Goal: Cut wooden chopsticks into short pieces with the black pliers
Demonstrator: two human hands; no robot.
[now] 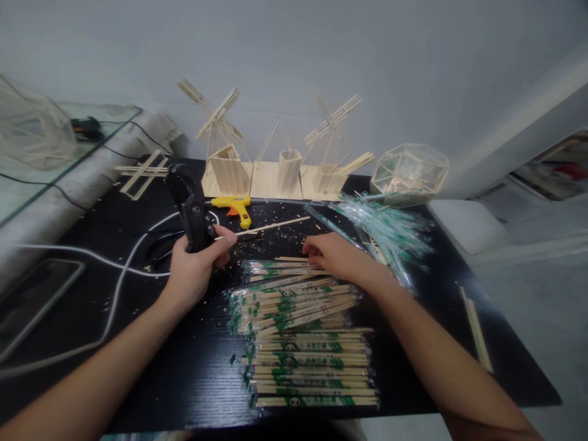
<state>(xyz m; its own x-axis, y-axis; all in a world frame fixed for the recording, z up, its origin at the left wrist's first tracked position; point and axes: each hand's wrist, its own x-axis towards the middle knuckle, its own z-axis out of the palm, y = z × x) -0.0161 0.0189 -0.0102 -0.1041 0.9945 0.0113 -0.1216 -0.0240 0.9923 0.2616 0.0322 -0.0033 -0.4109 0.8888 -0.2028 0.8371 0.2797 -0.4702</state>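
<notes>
My left hand (pixel 195 266) is closed around a black cutter-like tool (pixel 190 211), which stands upright, and a thin wooden stick (pixel 280 225) extends to the right from its fingertips. Curled fingers of my right hand (pixel 328 252) rest at the top end of a pile of wrapped chopsticks (pixel 294 300); whether they grip anything is hidden. Below, more green-printed packs (pixel 316 361) lie in rows. A yellow glue gun (pixel 235 207) lies just beyond my left hand.
Stick-built windmill models (pixel 229 171) stand at the table's back. Empty wrappers (pixel 390 229) and a geometric stick frame (pixel 411 171) are at right. A white cable (pixel 122 282) and a phone-like object (pixel 39 306) lie left. Loose sticks (pixel 476 331) lie right on the black table (pixel 184 373).
</notes>
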